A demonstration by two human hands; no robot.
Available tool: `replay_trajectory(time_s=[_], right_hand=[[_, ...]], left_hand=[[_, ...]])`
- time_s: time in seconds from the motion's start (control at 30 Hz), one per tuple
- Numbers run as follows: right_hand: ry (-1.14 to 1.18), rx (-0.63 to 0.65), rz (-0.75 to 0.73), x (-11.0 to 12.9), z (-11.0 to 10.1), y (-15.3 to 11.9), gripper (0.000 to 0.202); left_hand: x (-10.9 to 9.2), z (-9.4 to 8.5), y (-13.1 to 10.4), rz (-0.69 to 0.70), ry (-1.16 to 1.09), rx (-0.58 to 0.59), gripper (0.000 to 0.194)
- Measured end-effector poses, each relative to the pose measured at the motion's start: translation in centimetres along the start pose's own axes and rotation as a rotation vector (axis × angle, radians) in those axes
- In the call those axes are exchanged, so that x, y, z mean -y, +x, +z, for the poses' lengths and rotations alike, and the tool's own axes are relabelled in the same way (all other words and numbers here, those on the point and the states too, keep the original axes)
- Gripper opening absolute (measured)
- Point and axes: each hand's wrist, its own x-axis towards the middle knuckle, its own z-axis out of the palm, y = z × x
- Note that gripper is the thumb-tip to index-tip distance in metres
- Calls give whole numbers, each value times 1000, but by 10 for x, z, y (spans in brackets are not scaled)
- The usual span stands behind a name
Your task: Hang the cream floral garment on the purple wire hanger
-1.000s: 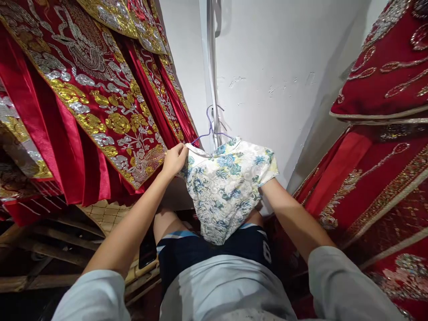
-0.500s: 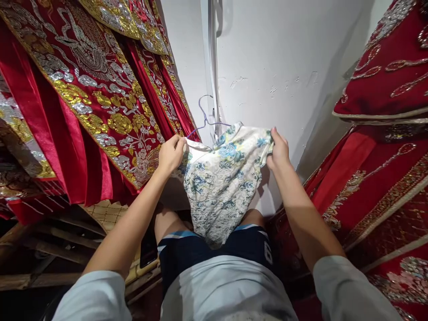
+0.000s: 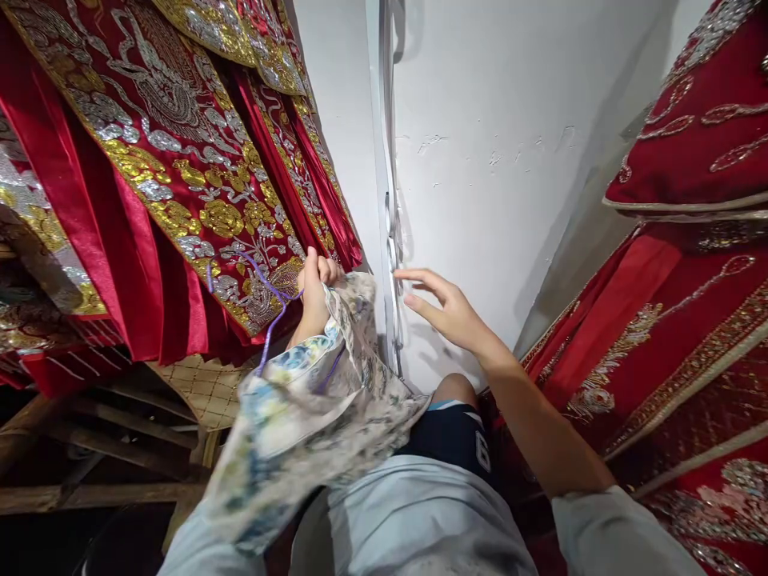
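Observation:
A white blouse (image 3: 312, 416) with a blue and green floral print hangs twisted across my lap and left forearm, partly blurred. My left hand (image 3: 315, 290) is closed on the blouse's upper edge, with its fingers curled up. A purple wire hanger (image 3: 273, 324) runs into the blouse's neck opening, its hook end tipped left beside that hand. To the right, my right hand (image 3: 444, 310) is apart from the blouse, holding nothing, its fingers stretched toward the left in front of the white wall.
Red embroidered costumes with gold and silver sequins (image 3: 222, 216) hang at left. More red beaded cloth (image 3: 660, 320) hangs at right. Ahead is a white wall (image 3: 480, 96) with a cable strip (image 3: 387, 160). A bamboo frame (image 3: 114, 436) stands low at left.
The blouse and hanger have swung to the left and turned over toward me. My right hand has let go of the blouse's sleeve and opened; my left hand keeps hold.

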Motion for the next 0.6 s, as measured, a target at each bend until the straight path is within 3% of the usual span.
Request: replay_trajectory(time_s=[0.07,0.13,0.23,0.47,0.6], right_hand=[[-90,-78,23,-23,8,6,46],[-115,-64,82,-41,12,7,41],[-55,-70,187,-50,7,-5,34],[3,-195,283,-49,-21,-48,44],[98,-242,399,-63,-39,-67,52]], left_hand=[[-10,14,-13,-143,-148,129,68],[-20,24,-26,-282,-314,247,68],[-28,31,-41,-370,-443,313,61],[-22,33,-53,-350,-505,288,49],[-25,29,-47,-338,-515,155,49]])
